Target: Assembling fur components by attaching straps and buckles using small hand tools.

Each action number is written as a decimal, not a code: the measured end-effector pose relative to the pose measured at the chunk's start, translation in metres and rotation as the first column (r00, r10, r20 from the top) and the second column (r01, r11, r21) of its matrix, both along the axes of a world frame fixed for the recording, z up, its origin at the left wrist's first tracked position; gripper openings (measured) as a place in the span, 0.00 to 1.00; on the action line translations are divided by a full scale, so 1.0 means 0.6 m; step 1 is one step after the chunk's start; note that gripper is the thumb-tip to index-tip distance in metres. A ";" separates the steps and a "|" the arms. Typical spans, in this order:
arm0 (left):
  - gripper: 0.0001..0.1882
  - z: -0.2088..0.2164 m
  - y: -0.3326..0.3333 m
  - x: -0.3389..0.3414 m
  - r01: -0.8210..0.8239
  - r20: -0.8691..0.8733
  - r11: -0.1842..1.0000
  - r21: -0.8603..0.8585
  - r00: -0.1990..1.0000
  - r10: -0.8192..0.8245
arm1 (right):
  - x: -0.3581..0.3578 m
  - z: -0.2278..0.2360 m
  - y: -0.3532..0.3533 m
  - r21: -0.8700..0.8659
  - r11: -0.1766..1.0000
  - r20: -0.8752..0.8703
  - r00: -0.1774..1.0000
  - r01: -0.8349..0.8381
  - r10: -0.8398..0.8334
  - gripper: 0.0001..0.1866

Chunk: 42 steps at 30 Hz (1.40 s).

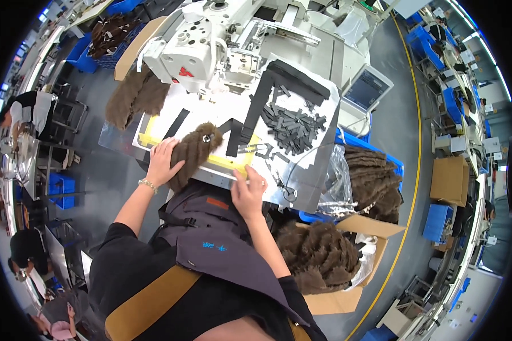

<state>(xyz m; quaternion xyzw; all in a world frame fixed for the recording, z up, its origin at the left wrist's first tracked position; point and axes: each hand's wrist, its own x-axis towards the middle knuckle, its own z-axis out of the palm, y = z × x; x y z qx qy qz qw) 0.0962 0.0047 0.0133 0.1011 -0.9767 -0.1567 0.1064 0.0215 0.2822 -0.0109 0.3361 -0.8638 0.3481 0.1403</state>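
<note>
My left hand [163,163] is closed over the near left side of a brown furry plush piece [193,152] with a small round black-and-white eye on its far end. The piece lies at the front edge of the sewing machine's work plate. My right hand [249,193] rests at the table's front edge by the yellow tape [224,162], its fingers apart and nothing seen in them. Ahead of both hands stands the white sewing machine [190,59]. Just beyond my right hand lie metal snips [253,148]. Black strips [233,133] lie right of the plush piece.
Many short black strips [293,128] are heaped at the right, near a black-handled tool [289,194]. Another furry piece [136,96] lies at the left. Brown fur pieces fill a blue crate [403,170] and a cardboard box [333,302]. A control screen [367,88] stands right.
</note>
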 end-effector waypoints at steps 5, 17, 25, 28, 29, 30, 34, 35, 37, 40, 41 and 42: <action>0.34 -0.031 -0.026 0.011 0.129 0.122 0.985 -0.114 0.986 -0.115 | -0.005 -0.021 -0.074 0.292 0.949 0.022 0.991 0.121 -0.133 0.29; 0.33 -0.057 -0.047 0.012 0.190 -0.106 0.982 0.007 0.977 -0.188 | 0.004 -0.027 -0.114 0.217 0.924 -0.016 0.947 0.315 -0.320 0.28; 0.31 -0.050 -0.054 0.019 0.240 -0.238 0.966 0.094 0.948 -0.213 | 0.008 -0.032 -0.137 0.123 0.833 -0.083 0.842 0.540 -0.534 0.21; 0.33 -0.048 -0.065 0.015 0.255 -0.209 0.956 0.143 0.952 -0.222 | 0.008 -0.032 -0.148 0.175 0.779 -0.134 0.798 0.602 -0.587 0.23; 0.35 -0.050 -0.070 0.011 0.256 -0.165 0.949 0.184 0.960 -0.227 | 0.008 -0.034 -0.149 0.176 0.775 -0.144 0.795 0.607 -0.590 0.23; 0.35 -0.048 -0.075 0.010 0.253 -0.175 0.950 0.184 0.959 -0.222 | 0.009 -0.035 -0.150 0.193 0.764 -0.152 0.788 0.616 -0.597 0.24; 0.34 -0.043 -0.088 0.001 0.339 -0.182 0.933 0.124 0.932 -0.314 | 0.014 -0.031 -0.145 0.256 0.739 -0.144 0.781 0.623 -0.608 0.28; 0.33 -0.043 -0.091 -0.001 0.354 -0.190 0.926 0.129 0.926 -0.327 | 0.015 -0.028 -0.145 0.263 0.740 -0.134 0.783 0.619 -0.608 0.29; 0.32 -0.043 -0.094 -0.004 0.399 -0.201 0.909 0.120 0.907 -0.371 | 0.015 -0.028 -0.144 0.284 0.732 -0.142 0.782 0.620 -0.607 0.29; 0.28 -0.046 -0.096 -0.002 0.437 -0.189 0.890 0.131 0.892 -0.410 | 0.013 -0.031 -0.144 0.313 0.715 -0.132 0.774 0.626 -0.620 0.28; 0.26 -0.044 -0.096 -0.002 0.440 -0.196 0.886 0.147 0.891 -0.410 | 0.012 -0.031 -0.145 0.317 0.713 -0.133 0.774 0.625 -0.619 0.28; 0.26 -0.045 -0.097 -0.002 0.441 -0.190 0.885 0.150 0.891 -0.412 | 0.012 -0.028 -0.148 0.321 0.713 -0.132 0.775 0.623 -0.618 0.28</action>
